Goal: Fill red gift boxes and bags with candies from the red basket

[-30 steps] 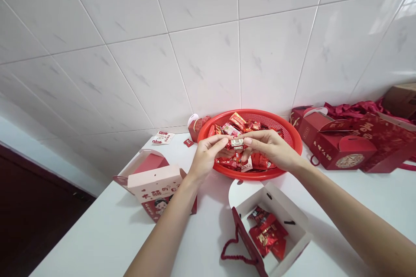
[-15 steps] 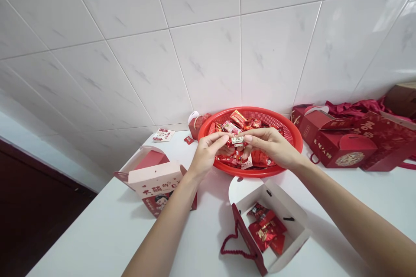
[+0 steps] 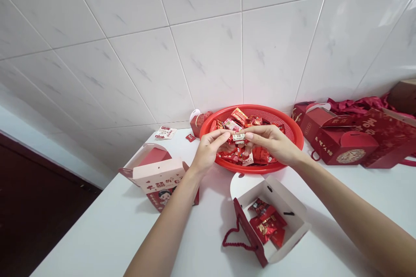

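Between both hands, above the basket, is a small wrapped candy [image 3: 239, 138] with a red wrapper and a pale label. My left hand [image 3: 212, 146] pinches its left end with thumb and forefinger. At the other end, my right hand [image 3: 270, 142] grips it the same way. Beneath them the red plastic basket [image 3: 294, 132] holds many red-wrapped sweets [image 3: 239, 117]. Closer to me stands an open gift box [image 3: 294, 201], white inside, with a dark red rope handle. Several red packets [image 3: 268, 225] lie in it.
On the left stands another open box [image 3: 159, 177] with a printed front. Printed cards [image 3: 165, 133] and a single red sweet [image 3: 190, 137] lie behind it. Red gift boxes [image 3: 344, 145] and crimson cloth [image 3: 357, 106] line the right side by the tiled wall [image 3: 208, 60].
Both hands keep hold of the candy, which has turned slightly so its label sits differently. The view has shifted a little; the boxes and basket stay where they were.
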